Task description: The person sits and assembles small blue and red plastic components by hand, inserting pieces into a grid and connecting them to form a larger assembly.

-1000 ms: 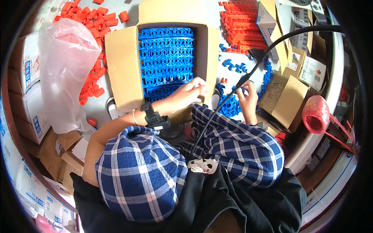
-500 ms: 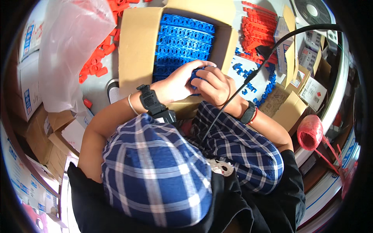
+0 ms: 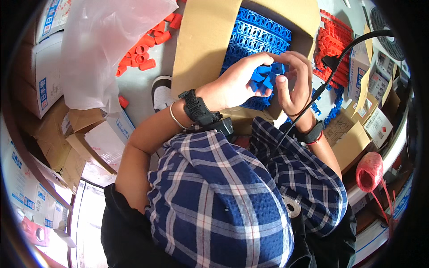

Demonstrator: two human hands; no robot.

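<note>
Several small blue plastic pieces point(image 3: 263, 79) lie loosely cupped between my hands, over the open cardboard box point(image 3: 203, 49). My left hand point(image 3: 237, 82) curves around them from the left, fingers under and thumb along the top. From the right, my right hand point(image 3: 298, 82) closes in with bent fingers, its thumb beside the pieces. The two hands meet at the far side of the cluster. Beneath them, the box holds rows of blue plastic strips with ring-shaped openings point(image 3: 261, 35); my hands hide the nearer rows.
Red tube-like pieces point(image 3: 140, 56) lie on the floor beside a translucent plastic bag point(image 3: 107, 49). Stacked red strips point(image 3: 333, 44) and loose blue bits lie right of the box. A black cable point(image 3: 333, 73) crosses by my right wrist. Opened cartons point(image 3: 351, 136) and a red twine roll point(image 3: 370, 172) stand right.
The view has shifted, so the scene sits farther right and higher. My hands have parted from a tight clasp into a looser cup, showing several separate blue pieces.
</note>
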